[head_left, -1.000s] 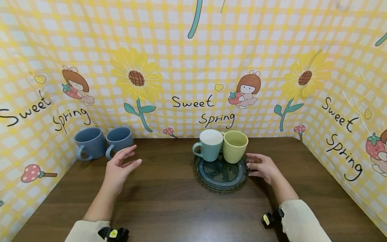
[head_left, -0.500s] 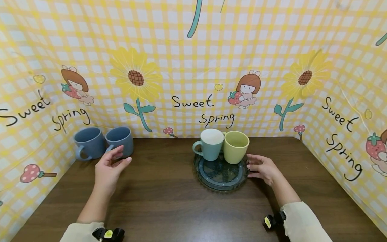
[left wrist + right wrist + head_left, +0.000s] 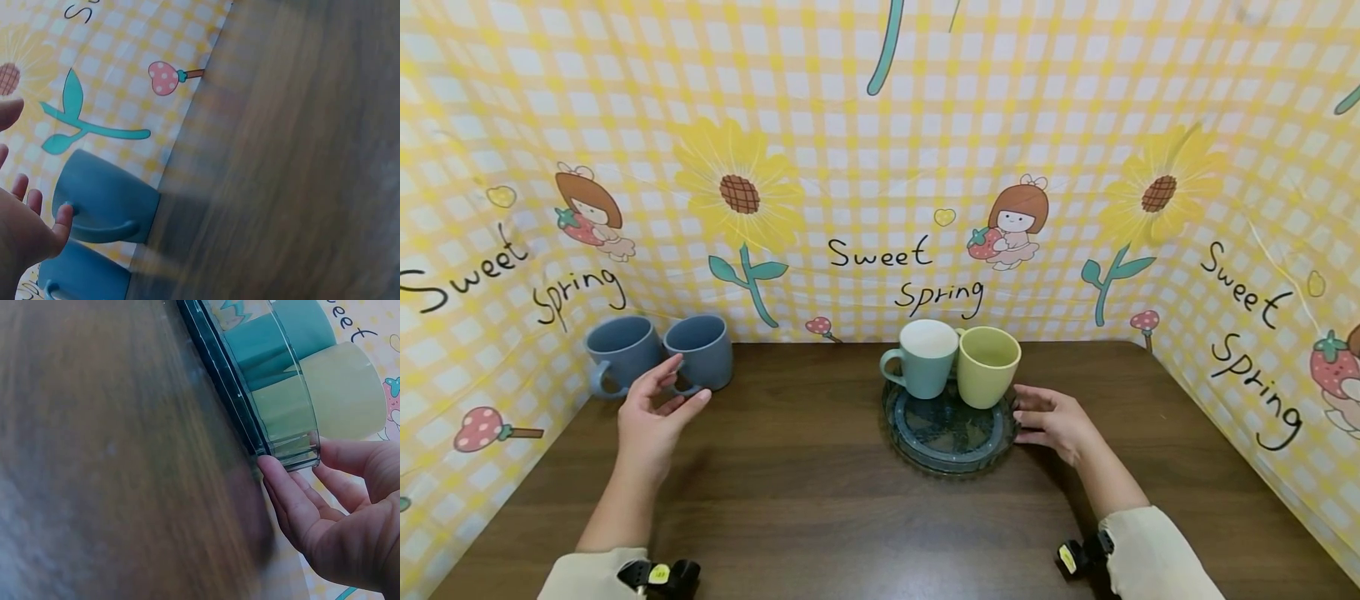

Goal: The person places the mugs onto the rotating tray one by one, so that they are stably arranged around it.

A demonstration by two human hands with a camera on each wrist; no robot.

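Dark wood-grain table (image 3: 820, 500), walled on three sides by glossy yellow gingham cloth (image 3: 865, 150) printed with sunflowers. At the back left corner stand two matte blue mugs (image 3: 658, 354); the left hand (image 3: 651, 421), fingers loosely spread and holding nothing, reaches the nearer handle. The right hand (image 3: 1056, 421) lays straight fingers against the ridged glass tray (image 3: 947, 437), mid-table toward the back edge, carrying a teal mug (image 3: 921, 358) and a yellow-green mug (image 3: 987, 365).

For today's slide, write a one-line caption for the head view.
Left hand reaches for a blue mug; right hand steadies the tray.
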